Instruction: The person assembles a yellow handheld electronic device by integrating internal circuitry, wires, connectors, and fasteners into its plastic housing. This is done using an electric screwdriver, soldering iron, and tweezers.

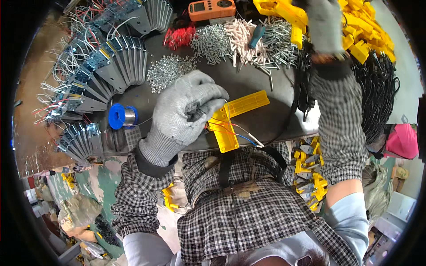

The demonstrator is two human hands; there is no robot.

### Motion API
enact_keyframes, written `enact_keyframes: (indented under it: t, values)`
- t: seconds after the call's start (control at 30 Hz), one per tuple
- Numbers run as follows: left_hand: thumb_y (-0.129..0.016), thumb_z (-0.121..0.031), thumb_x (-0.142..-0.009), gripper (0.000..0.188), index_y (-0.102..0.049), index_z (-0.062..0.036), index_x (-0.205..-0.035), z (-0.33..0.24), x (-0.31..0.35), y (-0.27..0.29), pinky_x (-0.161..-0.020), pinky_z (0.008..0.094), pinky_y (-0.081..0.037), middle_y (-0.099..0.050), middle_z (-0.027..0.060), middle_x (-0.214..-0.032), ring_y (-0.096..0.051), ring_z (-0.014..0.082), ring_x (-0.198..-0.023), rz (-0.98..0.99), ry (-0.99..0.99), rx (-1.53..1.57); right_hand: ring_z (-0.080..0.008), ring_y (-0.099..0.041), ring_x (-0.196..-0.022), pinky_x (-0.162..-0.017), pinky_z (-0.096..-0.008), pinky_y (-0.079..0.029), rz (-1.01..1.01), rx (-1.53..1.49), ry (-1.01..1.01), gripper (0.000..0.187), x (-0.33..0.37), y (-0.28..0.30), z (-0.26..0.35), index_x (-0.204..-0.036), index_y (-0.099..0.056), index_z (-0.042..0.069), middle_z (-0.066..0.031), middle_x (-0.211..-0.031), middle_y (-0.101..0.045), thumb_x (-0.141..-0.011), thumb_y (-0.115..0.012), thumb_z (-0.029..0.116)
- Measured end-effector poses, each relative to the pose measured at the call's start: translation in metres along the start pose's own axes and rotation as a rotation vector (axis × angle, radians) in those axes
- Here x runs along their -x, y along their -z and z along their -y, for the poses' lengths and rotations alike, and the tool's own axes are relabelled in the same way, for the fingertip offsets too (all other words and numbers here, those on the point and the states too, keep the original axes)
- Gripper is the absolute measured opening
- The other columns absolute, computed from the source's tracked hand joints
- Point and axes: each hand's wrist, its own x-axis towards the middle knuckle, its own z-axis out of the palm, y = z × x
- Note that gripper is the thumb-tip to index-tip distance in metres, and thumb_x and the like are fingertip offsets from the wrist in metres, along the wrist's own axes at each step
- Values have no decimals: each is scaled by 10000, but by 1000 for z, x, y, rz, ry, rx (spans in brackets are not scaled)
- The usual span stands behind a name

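At the left of the desk (277, 117), grey metal plates (122, 68) stand in curved rows, carrying blue circuit boards; their thin wires tangle so much that single ones are hard to follow, and the far row is cut by the upper edge. Next to them, on the near side, lies a blue spool (116, 116) of silvery wire.

The left hand (188, 106), in a grey glove, is closed on a yellow housing (224, 133), which is in the middle, close to the near edge of the desk. The fingers cover part of it, so its joint is partly hidden. Red, blue and white wires (242, 134) come across it toward the right.

Farther away lie small metal nuts (171, 71), screws (211, 43) and an orange meter (211, 9). A blue-handled tool (257, 36) rests on the pale pieces (242, 40).

At far right, the right hand (326, 29), also gloved, is blurred and touches the upper edge; I cannot tell whether it grips something. Beside it are piled yellow housings (368, 33), with black cables (376, 95) nearer.
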Motion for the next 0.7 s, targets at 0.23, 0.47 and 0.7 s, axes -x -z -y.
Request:
enact_keyframes:
  t: [0.23,0.47,0.7]
  values:
    - [-722,-31,-766,96,-696,-17,-857,6,3,-30,-673,293,-485,-646,82,-814,-618,179,-738,57,-10,99,-138,-645,-814,-710,-251,-542,165,-238,-338,212,59,111,-37,-1077,-563,46,-31,-893,-634,-942,-619,199]
    - [-702,-129,-804,66,-693,-77,-844,6,3,-39,-693,363,-484,-627,67,-776,-615,260,-752,-35,-55,6,-78,-588,-666,-608,-214,-484,188,-117,-523,255,93,92,-41,-937,-646,59,-16,-811,-647,-948,-580,306]
    - [-699,-13,-781,91,-685,4,-870,9,8,-40,-709,306,-489,-658,90,-836,-627,196,-768,-43,-77,-29,-24,-462,-567,-577,-204,-469,257,-103,-537,253,100,85,-47,-896,-651,82,30,-755,-610,-948,-579,318]
